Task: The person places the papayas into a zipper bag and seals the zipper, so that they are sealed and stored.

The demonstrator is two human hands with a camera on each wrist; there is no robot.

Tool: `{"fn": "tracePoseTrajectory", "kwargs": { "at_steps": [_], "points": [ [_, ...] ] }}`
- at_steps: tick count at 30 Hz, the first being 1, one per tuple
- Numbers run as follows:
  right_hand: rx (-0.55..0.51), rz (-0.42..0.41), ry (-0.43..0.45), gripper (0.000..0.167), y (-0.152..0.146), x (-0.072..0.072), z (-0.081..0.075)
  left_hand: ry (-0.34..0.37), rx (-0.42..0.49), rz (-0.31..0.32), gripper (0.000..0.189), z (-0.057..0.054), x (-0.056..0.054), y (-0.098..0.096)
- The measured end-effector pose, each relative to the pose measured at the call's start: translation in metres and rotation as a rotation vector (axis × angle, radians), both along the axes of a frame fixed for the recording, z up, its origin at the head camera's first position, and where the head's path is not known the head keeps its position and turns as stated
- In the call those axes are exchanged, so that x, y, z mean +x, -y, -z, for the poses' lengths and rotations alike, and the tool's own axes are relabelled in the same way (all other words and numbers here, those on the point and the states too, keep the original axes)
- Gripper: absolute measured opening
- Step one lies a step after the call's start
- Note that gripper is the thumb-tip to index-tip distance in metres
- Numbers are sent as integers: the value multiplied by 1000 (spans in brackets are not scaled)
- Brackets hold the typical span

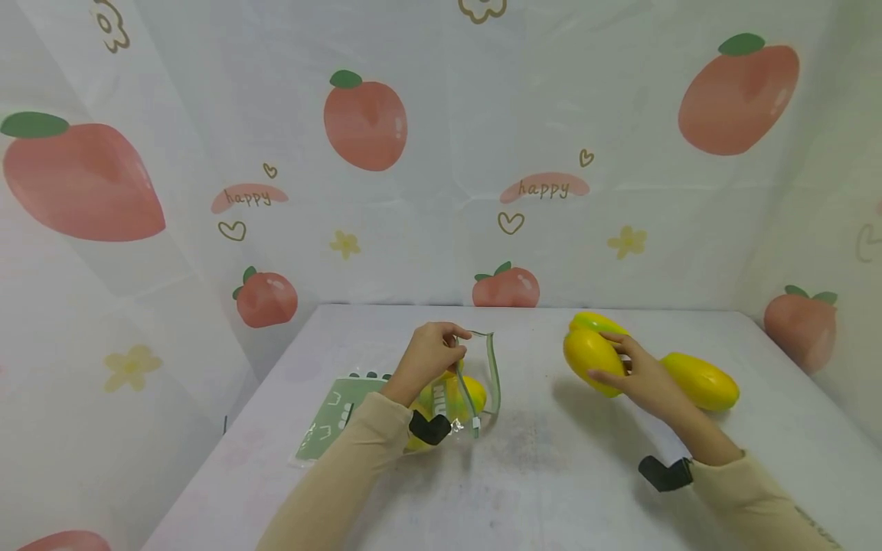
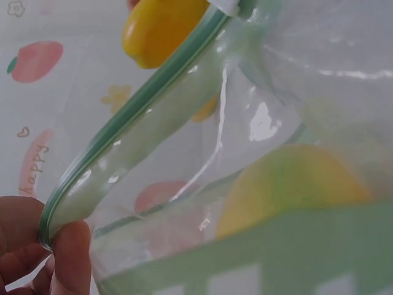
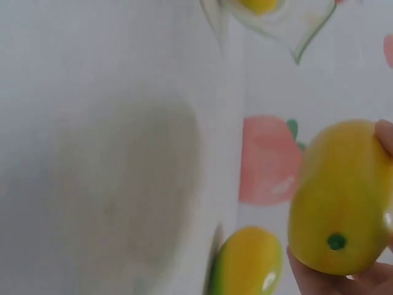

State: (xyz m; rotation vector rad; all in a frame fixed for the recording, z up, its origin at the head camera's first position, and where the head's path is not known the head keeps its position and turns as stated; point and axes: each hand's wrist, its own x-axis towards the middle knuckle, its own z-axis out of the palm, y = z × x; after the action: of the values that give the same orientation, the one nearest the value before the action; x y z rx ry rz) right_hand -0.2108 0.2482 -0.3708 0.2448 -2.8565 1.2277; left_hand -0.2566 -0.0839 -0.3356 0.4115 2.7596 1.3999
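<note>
My left hand pinches the green zip edge of a clear slider zip bag between thumb and fingertips. The bag's mouth gapes to the right, and a yellow-green mango shows through its film. In the right hand is a yellow mango, gripped with fingers over the top and thumb below, raised above the table. Its stem nub is visible in the right wrist view. A second mango lies just behind it, and a third mango rests beside the right wrist.
A flat green-printed bag lies on the white table left of the left forearm. A peach-patterned cloth hangs behind the table and along its sides.
</note>
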Motion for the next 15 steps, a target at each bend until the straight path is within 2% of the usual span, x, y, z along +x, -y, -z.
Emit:
{"fn": "tracePoseTrajectory", "kwargs": {
  "at_steps": [5, 15],
  "points": [
    [-44, 2, -55, 77, 15, 4, -1, -5, -8, -1, 21, -1, 0, 0],
    [-100, 8, -86, 76, 38, 9, 4, -13, -16, 0, 22, 1, -2, 0]
  ]
}}
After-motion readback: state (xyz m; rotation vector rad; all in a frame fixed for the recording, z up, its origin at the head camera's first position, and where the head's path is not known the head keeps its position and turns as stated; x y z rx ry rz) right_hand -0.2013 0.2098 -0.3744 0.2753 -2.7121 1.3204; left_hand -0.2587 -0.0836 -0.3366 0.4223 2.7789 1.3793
